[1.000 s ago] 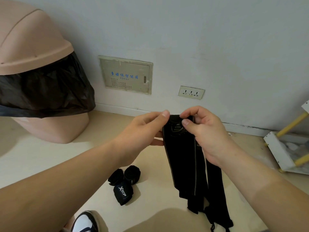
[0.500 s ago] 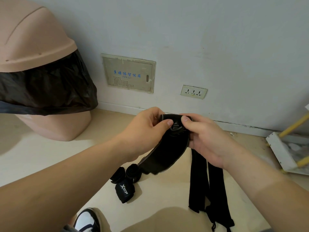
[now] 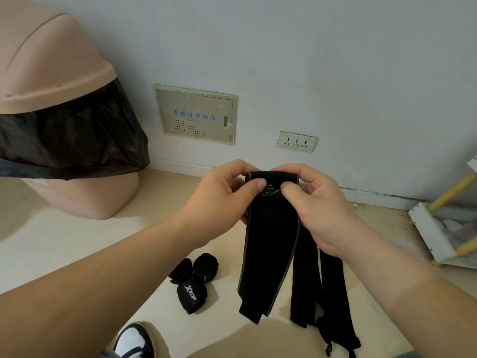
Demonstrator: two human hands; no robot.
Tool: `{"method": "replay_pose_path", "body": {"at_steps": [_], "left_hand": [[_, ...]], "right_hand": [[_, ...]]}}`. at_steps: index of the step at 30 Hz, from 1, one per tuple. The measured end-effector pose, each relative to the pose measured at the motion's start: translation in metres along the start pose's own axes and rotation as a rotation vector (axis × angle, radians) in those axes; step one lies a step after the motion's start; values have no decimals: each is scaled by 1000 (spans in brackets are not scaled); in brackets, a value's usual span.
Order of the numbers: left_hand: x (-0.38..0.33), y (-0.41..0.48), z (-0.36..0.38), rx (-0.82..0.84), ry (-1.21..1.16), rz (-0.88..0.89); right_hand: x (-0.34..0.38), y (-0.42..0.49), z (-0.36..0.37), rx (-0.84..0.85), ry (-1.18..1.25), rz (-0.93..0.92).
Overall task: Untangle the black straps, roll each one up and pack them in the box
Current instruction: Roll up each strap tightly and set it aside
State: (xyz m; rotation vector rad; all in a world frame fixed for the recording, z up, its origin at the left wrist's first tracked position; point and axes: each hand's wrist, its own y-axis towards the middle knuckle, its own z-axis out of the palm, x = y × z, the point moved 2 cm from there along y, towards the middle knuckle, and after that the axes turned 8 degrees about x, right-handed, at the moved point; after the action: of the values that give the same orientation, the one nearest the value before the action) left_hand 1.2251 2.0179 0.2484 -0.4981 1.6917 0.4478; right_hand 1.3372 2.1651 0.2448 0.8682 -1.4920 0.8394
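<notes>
Left hand (image 3: 222, 192) and right hand (image 3: 317, 202) hold one strap (image 3: 268, 254) above the floor (image 3: 77, 241). The fingers (image 3: 254, 182) of both pinch its rolled top end.

Risk: the loose first turn springs open if either pinch slackens.

Risk: the other straps (image 3: 317, 280) hanging behind the right hand may catch in the roll.

Three rolls (image 3: 193, 277) lie on the floor. No box is in view.

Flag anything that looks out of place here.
The three rolled black fabric straps lie loose on the beige floor beside a white shoe; no box is in view to hold them.
</notes>
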Motion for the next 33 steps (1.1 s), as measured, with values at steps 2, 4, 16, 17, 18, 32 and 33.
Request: {"method": "replay_pose_path", "body": {"at_steps": [2,4,16,17,18,32,33], "left_hand": [[-1,-2,2,40,-154,-106],[-1,-3,7,114,-247,-246],[7,2,10,77,-385,-272],[7,2,9,65,-369,-264],[6,2,8,55,-354,-253],[7,0,6,118,-184,-135],[8,-1,9,142,-243,-172]], "right_hand": [[2,-1,1,-8,-43,-46],[4,-1,2,-26,-106,-91],[2,2,6,-41,-29,-126],[2,1,6,-17,8,-110],[2,1,6,24,63,-84],[0,1,-3,140,208,200],[0,1,-3,112,196,177]]}}
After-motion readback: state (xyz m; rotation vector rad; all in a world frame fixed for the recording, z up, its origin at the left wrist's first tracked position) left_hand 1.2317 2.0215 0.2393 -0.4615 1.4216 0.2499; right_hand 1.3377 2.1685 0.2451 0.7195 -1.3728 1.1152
